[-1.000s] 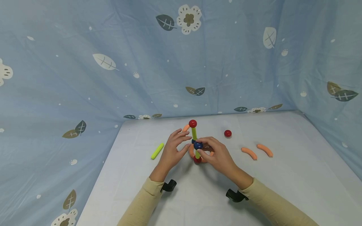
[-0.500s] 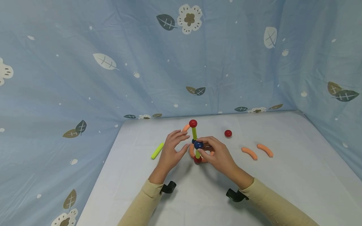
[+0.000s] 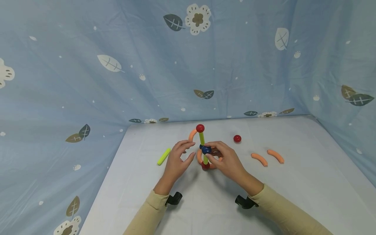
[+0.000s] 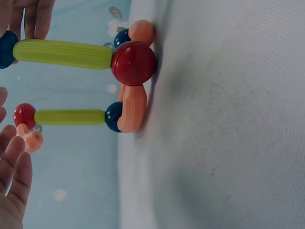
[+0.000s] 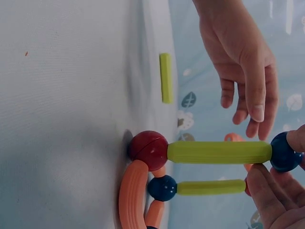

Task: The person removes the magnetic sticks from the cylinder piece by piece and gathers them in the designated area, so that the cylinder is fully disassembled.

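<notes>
A build of balls and sticks stands on the table. My right hand (image 3: 227,160) pinches a blue ball (image 3: 206,150) on top of the front yellow-green stick (image 5: 219,152), which rises from a red ball (image 5: 148,150) at the base. Behind it another upright yellow-green stick (image 4: 69,117) runs from a low blue ball (image 4: 113,117) to a red ball (image 3: 200,128) on top. From that red ball an orange curved stick (image 3: 192,134) arcs out to the left. Orange curved sticks (image 5: 133,195) link the base balls. My left hand (image 3: 175,163) hovers left of the build, fingers apart, holding nothing.
One loose yellow-green stick (image 3: 164,156) lies on the left of the white table (image 3: 293,202). A loose red ball (image 3: 237,138) rests right of the build. Farther right lie two orange curved sticks, one nearer (image 3: 259,159) and one beyond (image 3: 275,156). A patterned blue curtain (image 3: 164,65) surrounds the table.
My left hand's fingers have dropped a little, leaving more of the upper orange curved stick in sight. My right hand keeps its pinch on the blue ball.
</notes>
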Motion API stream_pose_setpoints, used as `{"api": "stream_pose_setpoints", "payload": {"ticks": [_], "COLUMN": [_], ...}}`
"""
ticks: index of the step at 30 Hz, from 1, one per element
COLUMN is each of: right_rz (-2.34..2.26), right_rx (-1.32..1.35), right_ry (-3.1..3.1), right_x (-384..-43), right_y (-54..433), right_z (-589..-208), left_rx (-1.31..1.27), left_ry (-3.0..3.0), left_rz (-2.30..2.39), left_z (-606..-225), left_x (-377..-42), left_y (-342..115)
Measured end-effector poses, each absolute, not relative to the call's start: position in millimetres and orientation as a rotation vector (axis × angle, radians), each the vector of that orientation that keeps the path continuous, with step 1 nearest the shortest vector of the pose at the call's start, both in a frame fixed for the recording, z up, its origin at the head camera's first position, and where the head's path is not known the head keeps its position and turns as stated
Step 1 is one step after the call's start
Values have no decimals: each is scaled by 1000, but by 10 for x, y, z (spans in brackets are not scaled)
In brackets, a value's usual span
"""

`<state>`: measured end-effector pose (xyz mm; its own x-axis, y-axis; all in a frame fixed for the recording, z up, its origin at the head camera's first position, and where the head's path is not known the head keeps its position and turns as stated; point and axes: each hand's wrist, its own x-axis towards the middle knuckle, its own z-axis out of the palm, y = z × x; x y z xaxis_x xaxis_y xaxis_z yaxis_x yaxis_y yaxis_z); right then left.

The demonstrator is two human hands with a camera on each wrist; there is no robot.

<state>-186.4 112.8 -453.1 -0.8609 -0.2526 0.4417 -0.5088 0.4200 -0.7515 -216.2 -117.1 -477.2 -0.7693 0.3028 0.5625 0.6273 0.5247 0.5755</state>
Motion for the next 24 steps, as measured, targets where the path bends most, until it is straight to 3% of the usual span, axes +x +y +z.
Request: {"api": "stream_pose_setpoints", "payload": {"ticks": [24], "right_rz": [1437], "right_rx": [649], "right_ry": [-2413], "right_x": [-1855], "right_y": [1139], "right_z": [-4534], "left_rx": [-803], "left_ry": [-2412], "left_rz": [-1239], "left_z": [-4888], "left_x": [-2119], "left_y": [-1105]}}
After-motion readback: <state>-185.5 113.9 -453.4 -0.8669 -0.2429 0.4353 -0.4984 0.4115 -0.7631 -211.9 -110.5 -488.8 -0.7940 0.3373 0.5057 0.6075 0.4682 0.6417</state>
